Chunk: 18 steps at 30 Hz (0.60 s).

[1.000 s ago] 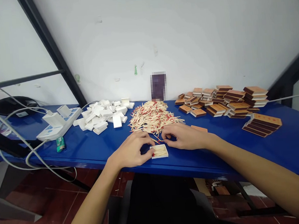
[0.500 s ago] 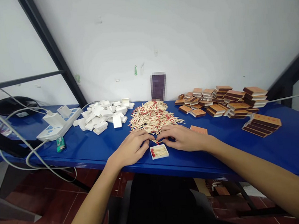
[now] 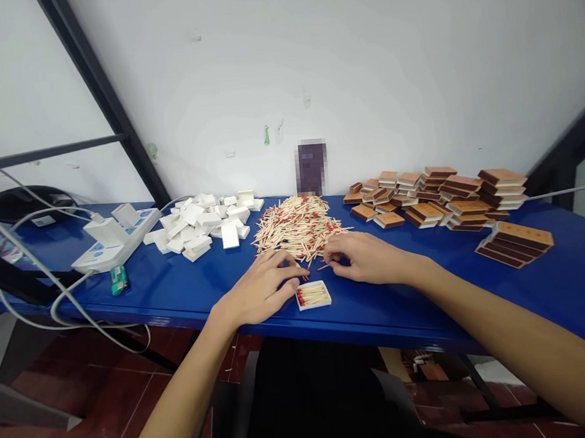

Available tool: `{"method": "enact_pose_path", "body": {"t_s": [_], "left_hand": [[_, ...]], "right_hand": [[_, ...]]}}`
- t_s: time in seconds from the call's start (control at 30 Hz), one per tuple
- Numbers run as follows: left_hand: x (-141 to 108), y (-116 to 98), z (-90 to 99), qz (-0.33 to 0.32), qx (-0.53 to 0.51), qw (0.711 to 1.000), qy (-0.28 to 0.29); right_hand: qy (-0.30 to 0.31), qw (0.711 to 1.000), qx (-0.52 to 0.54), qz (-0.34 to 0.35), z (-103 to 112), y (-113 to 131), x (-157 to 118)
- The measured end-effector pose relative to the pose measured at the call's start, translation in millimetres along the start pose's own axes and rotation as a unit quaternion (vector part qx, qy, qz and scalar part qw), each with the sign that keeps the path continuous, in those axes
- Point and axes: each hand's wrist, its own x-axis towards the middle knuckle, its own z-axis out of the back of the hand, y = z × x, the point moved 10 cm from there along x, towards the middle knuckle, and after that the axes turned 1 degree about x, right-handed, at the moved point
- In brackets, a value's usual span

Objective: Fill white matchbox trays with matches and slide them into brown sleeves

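A small white tray [image 3: 314, 305] near the table's front edge holds several matches with red heads at its left. My left hand [image 3: 262, 286] is at the tray's left, fingers bent round a few matches whose red heads show at the fingertips. Above and right of the tray, my right hand [image 3: 363, 257] pinches a single match [image 3: 324, 266], its red head pointing left. Behind both hands lies a large heap of loose matches [image 3: 295, 225].
White empty trays [image 3: 200, 219] are piled at the left, beside a power strip [image 3: 124, 241] with cables and a green packet [image 3: 119, 280]. Brown matchbox covers [image 3: 466, 207] stand stacked at the right. A dark pixelated object [image 3: 312, 169] leans on the wall.
My right hand has moved away from my left, slightly up and right, with one match. The matches that were between both hands are now at my left fingertips.
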Motion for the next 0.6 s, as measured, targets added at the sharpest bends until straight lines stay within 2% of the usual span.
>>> {"method": "enact_pose_path", "body": {"t_s": [0.3,0.6], "left_hand": [[0,1,6.0,0.004,-0.001,0.999,-0.039],[1,4,11.0,0.021,0.014,0.997,-0.075]], "right_hand": [[-0.024,0.999,-0.018,-0.015,5,0,-1],[-0.007,0.999,0.017,0.028,-4,5,1]]}}
